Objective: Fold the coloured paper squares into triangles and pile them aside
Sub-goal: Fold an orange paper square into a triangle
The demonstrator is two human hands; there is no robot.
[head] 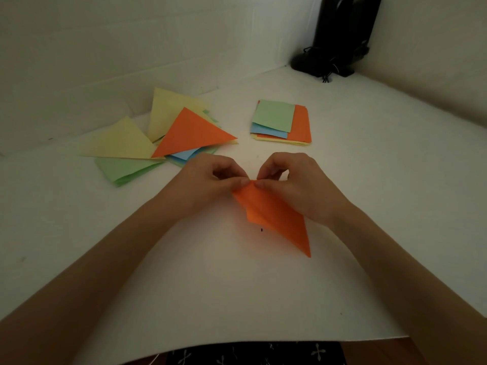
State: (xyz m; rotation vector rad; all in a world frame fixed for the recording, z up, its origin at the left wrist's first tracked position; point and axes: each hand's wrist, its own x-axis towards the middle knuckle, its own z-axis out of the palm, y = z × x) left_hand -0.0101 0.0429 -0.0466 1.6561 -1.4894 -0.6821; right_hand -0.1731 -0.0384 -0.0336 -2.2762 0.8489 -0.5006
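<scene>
White tabletop (105, 259) fills the frame, backed by pale walls. Left of centre lies the pile of folded triangles (163, 119), yellow, green and blue, with an orange triangle (192, 133) on top. Just right of it, at mid-frame, the left hand (208, 180) pinches the upper corner of a partly folded orange sheet (274, 217). The right hand (292, 180) pinches the same corner, and the two hands' fingertips nearly meet. Above the right hand sits the stack of unfolded squares (300, 122), topped by a green square (274, 115). A black stand (340, 35) occupies the upper right corner.
</scene>
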